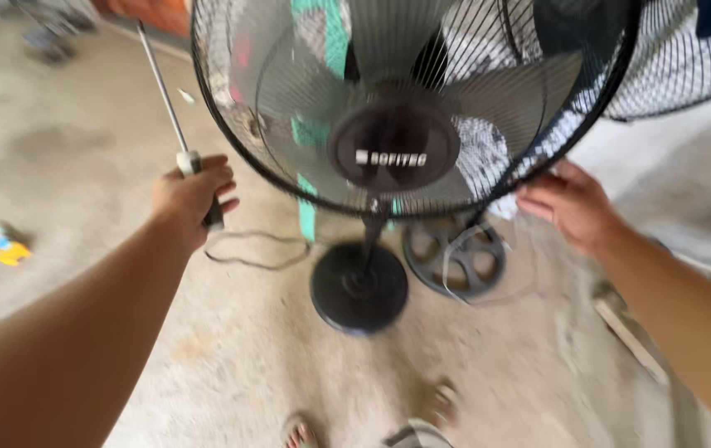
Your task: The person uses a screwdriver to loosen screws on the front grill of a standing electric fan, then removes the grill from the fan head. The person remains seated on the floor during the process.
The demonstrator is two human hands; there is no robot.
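Landmark: a black pedestal fan (pixel 394 149) stood on a bare concrete floor (pixel 82 141), its round wire guard (pixel 231 145) facing the camera and filling the upper middle of the view.
Fan hub: a dark round cap (pixel 394 148) sat at the centre of the guard, with grey blades (pixel 289 91) behind the wires.
Fan base: a round black foot (pixel 359 288) lay directly below the guard, joined to it by a thin dark pole (pixel 369 236).
Left hand: the left hand (pixel 189 197) was just left of the guard's lower rim, fingers curled fully round the handle of a long screwdriver (pixel 174 116), whose metal shaft pointed up and away beside the guard.
Right hand: the right hand (pixel 569 203) was at the guard's lower right rim, fingers partly open and touching the wires; whether it truly gripped them could not be told through the blur.
Second base: a spoked black disc (pixel 455 257) lay just right of the fan's foot.
Cord: a thin dark cable (pixel 256 249) looped on the floor left of the foot.
Second guard: another wire guard (pixel 687 66) showed right of the fan.
Feet: sandalled feet (pixel 372 427) stood below the foot.
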